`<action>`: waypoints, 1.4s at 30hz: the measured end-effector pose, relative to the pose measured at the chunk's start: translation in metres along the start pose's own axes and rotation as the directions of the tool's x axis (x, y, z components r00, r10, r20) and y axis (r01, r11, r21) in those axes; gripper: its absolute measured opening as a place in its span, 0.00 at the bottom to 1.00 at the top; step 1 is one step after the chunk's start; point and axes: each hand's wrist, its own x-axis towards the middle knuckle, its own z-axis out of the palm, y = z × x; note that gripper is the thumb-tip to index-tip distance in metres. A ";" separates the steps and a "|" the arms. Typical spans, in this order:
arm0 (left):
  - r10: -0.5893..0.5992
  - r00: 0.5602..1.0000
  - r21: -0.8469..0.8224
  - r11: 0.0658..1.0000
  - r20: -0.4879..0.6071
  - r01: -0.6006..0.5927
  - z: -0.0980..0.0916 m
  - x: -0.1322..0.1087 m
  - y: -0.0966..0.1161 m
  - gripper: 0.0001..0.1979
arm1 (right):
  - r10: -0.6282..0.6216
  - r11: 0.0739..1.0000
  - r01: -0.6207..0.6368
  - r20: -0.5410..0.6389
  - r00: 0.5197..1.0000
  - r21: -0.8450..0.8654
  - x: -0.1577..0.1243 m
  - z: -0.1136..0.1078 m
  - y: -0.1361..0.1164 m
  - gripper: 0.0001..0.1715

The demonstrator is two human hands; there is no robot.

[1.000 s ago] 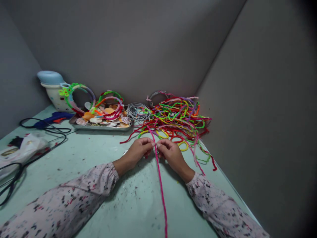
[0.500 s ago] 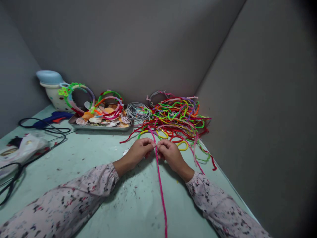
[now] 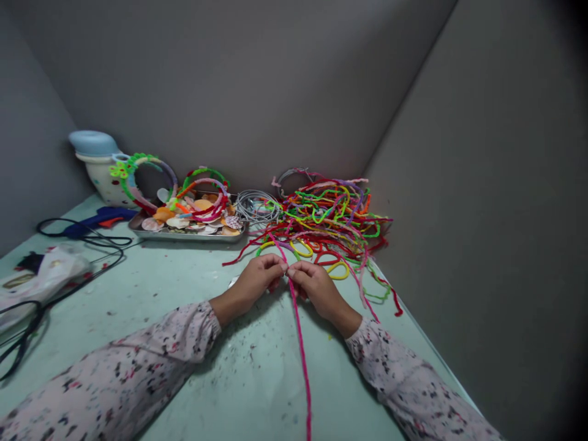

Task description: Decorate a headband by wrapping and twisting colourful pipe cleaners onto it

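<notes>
At the middle of the pale green surface (image 3: 151, 288), the left hand (image 3: 252, 283) and right hand (image 3: 316, 286) meet fingertip to fingertip, each pinched closed on a fuzzy pink pipe cleaner (image 3: 299, 343). The curled fingers hide the exact grip. Its near end is cut off by the lower frame edge, and its far end is lost in the tangled pile of pipe cleaners (image 3: 335, 217) at 1 o'clock. Its long axis runs almost straight from 6 to 12 o'clock, leaning slightly left beyond the hands. At 10 o'clock a flat metal tray (image 3: 184, 236) holds shells (image 3: 162, 215), hard to tell apart, just beside a coil of grey wire (image 3: 257, 207). A blue glue gun (image 3: 101, 215) lies farther left.
</notes>
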 end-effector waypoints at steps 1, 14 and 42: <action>0.003 1.000 -0.010 1.000 0.003 -0.003 0.000 0.000 -0.001 0.11 | 0.012 1.000 -0.012 -0.005 1.000 0.019 0.000 0.000 0.000 0.11; -0.027 0.999 -0.008 1.000 0.017 0.027 0.000 0.000 -0.001 0.12 | -0.048 0.997 0.041 -0.104 0.993 -0.067 0.000 0.003 0.002 0.06; -0.120 0.992 -0.139 0.982 0.035 0.124 0.004 -0.002 0.000 0.09 | -0.105 0.992 0.092 -0.146 0.984 -0.090 0.001 -0.004 -0.003 0.08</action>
